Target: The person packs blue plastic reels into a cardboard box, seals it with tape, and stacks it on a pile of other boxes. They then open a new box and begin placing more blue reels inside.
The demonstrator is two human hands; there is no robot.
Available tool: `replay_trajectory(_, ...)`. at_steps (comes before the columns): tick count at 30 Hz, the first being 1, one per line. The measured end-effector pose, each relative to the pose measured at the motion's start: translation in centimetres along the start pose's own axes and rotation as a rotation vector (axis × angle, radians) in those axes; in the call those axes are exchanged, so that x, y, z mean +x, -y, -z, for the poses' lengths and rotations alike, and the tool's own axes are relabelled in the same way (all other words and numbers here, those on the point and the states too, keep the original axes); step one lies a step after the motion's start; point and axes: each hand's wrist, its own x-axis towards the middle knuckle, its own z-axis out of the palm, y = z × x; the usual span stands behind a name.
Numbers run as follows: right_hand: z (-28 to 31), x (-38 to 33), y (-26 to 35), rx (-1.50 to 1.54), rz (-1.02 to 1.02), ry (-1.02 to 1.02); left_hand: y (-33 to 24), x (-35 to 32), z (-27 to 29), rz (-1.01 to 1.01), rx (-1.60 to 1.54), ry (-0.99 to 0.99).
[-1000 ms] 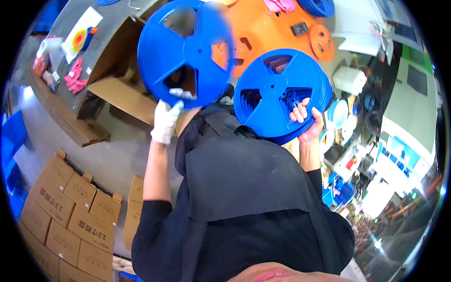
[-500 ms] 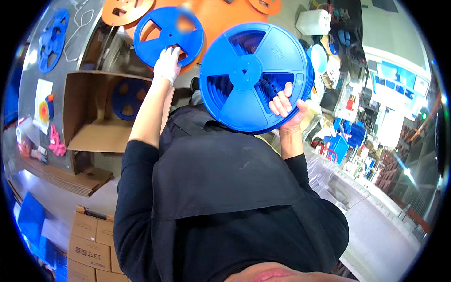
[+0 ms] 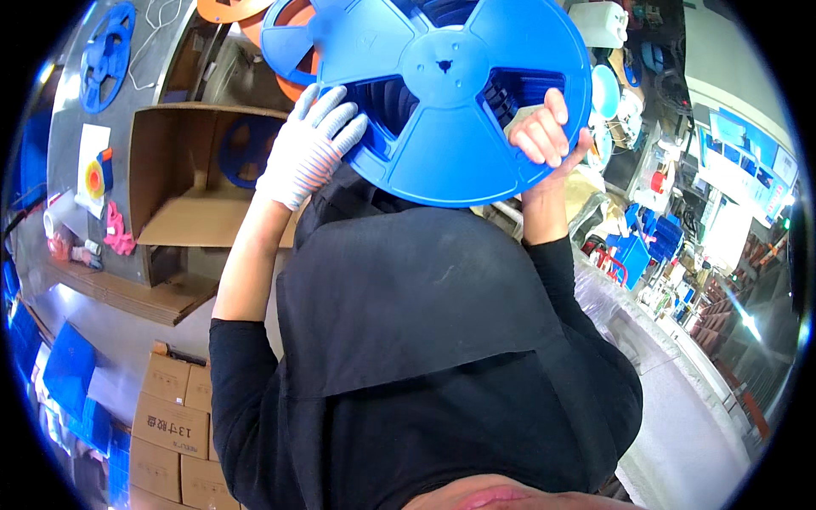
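Observation:
A stack of large blue plastic reels [image 3: 455,153] is up in front of my chest, its front reel showing a round hub and wide cut-out windows. My right hand [image 3: 548,140], bare, grips the stack's right rim, fingers hooked over the front face. My left hand [image 3: 310,149] wears a white glove with thin stripes. Its fingers are spread, and the fingertips lie at the left rim of the front reel; the thumb is hidden. Behind the stack, at upper left, another blue reel [image 3: 285,42] rests over orange reels [image 3: 293,85] and is partly covered.
An open cardboard box [image 3: 191,229] with a blue reel [image 3: 246,151] inside stands left of me. On the grey table [image 3: 72,153] lie a blue reel [image 3: 108,55], a tape roll [image 3: 95,178] and a pink glove [image 3: 117,229]. Stacked cartons [image 3: 170,425] are at lower left.
My left hand has come back from the reel on the orange pile to the left rim of the stack. The stack has moved up in view and looks larger; my right hand still grips it.

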Motion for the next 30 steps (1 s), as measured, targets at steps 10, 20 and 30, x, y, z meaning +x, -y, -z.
replay_trajectory(10, 0.0, 1.7, -0.2, -0.275, -0.109, -0.318, -2.8, -7.2, -0.1, 0.835, -1.842, -0.301)
replay_trajectory(20, 0.5, -2.4, -0.1, -0.252, -0.057, -0.438, -4.9, -10.5, -1.5, 0.977, -2.332, -0.667)
replay_trajectory(30, 1.0, -3.0, -0.6, -0.260, -0.071, -0.429, -4.4, -10.2, -2.3, 0.984, -2.287, -0.695)
